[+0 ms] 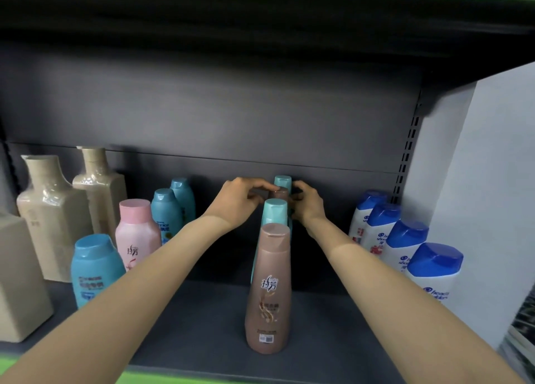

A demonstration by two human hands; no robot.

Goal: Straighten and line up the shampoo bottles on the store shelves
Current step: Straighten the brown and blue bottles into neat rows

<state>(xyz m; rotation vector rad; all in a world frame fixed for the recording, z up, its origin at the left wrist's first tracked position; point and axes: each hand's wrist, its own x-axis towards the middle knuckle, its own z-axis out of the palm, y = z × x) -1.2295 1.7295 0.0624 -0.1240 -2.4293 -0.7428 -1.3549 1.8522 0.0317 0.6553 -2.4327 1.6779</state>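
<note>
Brown-capped bottle (280,194) at column rear pinched by left hand (236,202) and right hand (307,202), fingers curled; to be kept upright, centred behind teal bottle (274,214).

Person at the shelf: two bare arms, nothing worn.

Both forearms are uncovered from the bottom edge of the view to the wrists; no sleeve or cuff shows on either. The left hand (237,202) and the right hand (308,202) are ungloved. No watch, band or ring can be made out on either wrist or on the visible fingers. The arms are slim, and their outlines are slightly blurred.
</note>
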